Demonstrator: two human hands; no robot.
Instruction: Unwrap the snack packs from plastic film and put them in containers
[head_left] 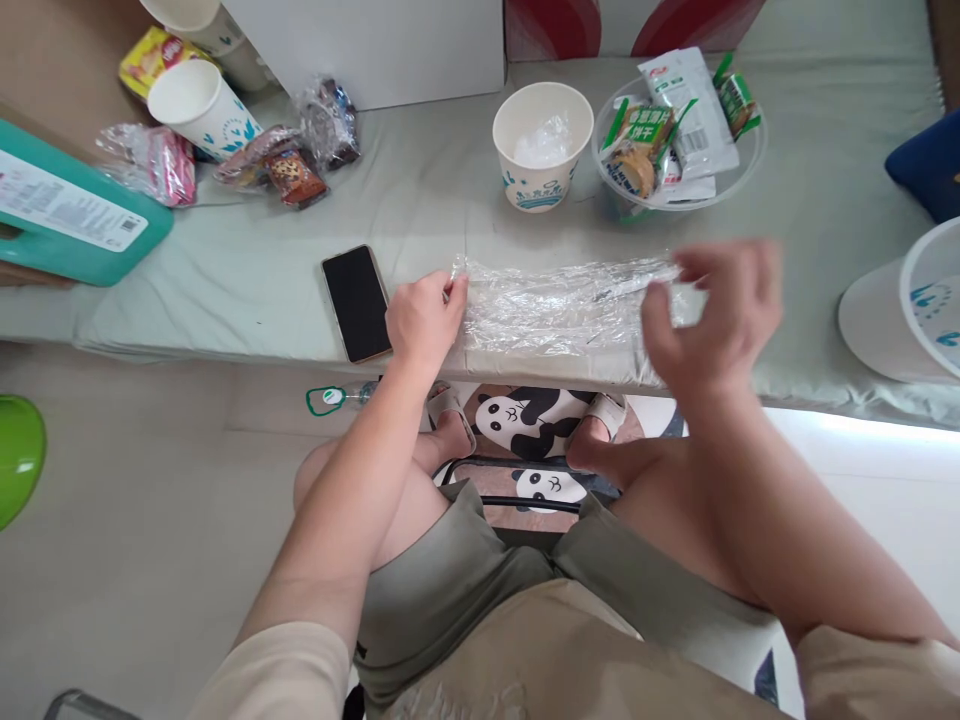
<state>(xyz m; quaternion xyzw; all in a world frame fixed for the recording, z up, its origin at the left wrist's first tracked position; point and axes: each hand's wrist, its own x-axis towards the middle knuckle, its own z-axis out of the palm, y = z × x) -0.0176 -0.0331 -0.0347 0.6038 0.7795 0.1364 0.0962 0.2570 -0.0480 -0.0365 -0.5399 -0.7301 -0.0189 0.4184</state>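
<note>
A sheet of clear plastic film (pixel 559 305) is stretched across the near edge of the low table (pixel 247 290). My left hand (pixel 426 318) pinches the film's left end, close to a black phone (pixel 357 302). My right hand (pixel 712 310) is blurred by motion at the film's right end, fingers curled with the thumb and forefinger close together on the film's edge. Behind the film stands a white paper bowl (pixel 542 143) with crumpled plastic inside, and a clear plastic bowl (pixel 679 140) full of snack packets.
A teal box (pixel 71 215), a paper cup (pixel 201 108) and wrapped snacks (pixel 289 165) lie at the table's left. A white tub (pixel 911 305) lies on its side at the right edge. My knees and sandalled feet sit over a panda mat (pixel 536 415) below.
</note>
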